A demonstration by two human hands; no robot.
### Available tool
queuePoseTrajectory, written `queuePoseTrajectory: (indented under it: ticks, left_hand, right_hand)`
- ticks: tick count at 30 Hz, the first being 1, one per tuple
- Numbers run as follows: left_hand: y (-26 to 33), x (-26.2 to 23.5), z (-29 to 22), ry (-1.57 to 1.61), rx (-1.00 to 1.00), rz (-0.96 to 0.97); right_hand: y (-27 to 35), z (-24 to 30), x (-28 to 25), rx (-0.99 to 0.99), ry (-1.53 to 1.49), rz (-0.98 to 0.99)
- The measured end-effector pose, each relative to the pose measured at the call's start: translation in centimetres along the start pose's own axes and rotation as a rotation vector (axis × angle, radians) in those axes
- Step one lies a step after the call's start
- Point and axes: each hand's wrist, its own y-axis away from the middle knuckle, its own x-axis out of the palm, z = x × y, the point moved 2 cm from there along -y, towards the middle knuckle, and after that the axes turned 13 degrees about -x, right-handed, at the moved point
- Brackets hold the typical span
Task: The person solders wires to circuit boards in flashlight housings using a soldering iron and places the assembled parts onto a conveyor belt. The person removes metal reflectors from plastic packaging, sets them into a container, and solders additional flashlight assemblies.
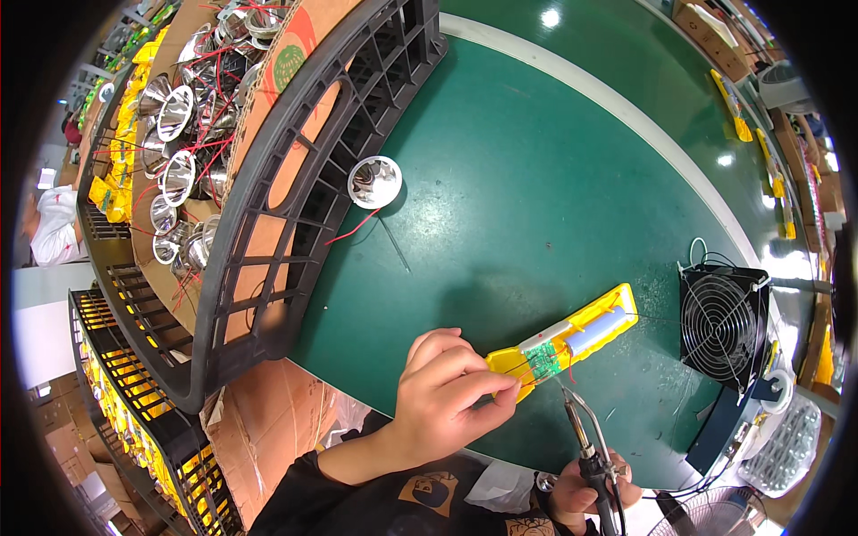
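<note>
A yellow plastic housing (623, 297) lies slantwise on the green table, holding a blue cylindrical battery (596, 331) and a small green circuit board (542, 360). My left hand (456, 389) is at its near-left end, thumb and forefinger pinched on a thin wire (529, 368) beside the board. In my right hand (594, 489) is a soldering iron (586, 451) with a thin metal tube along it. Its tip points up at the board's near edge, apparently touching or almost touching; I cannot tell which. The right fingers are partly hidden behind the handle.
A lone reflector cup (374, 182) with a red wire sits by a black crate (308, 170) on the left. That crate holds many silvery reflector cups (176, 113). A black fan (722, 326) stands at right. Yellow housings fill a lower crate (192, 464). The green table (509, 188) stretches beyond.
</note>
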Motion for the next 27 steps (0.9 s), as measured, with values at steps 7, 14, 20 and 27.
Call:
queuePoseTrajectory:
  ticks: [7,14,20,27]
  left_hand:
    - [0.1,-0.2,-0.1,-0.056,0.007,-0.039]
    - [-1.3,-1.4,-3.0,-0.061,-0.142,0.259]
    - [-1.9,0.7,-3.0,-0.207,-0.179,0.262]
    - [-14.8,7.2,-1.3,-0.314,-0.088,-0.056]
  right_hand:
    - [0.2,-0.1,-0.7,0.027,-0.003,-0.018]
    - [-1.8,0.0,-2.1,0.012,-0.078,-0.036]
    - [-4.2,-0.3,-4.0,-0.050,0.003,-0.184]
    - [-0.3,-5.6,-12.7,-0.182,0.850,-0.130]
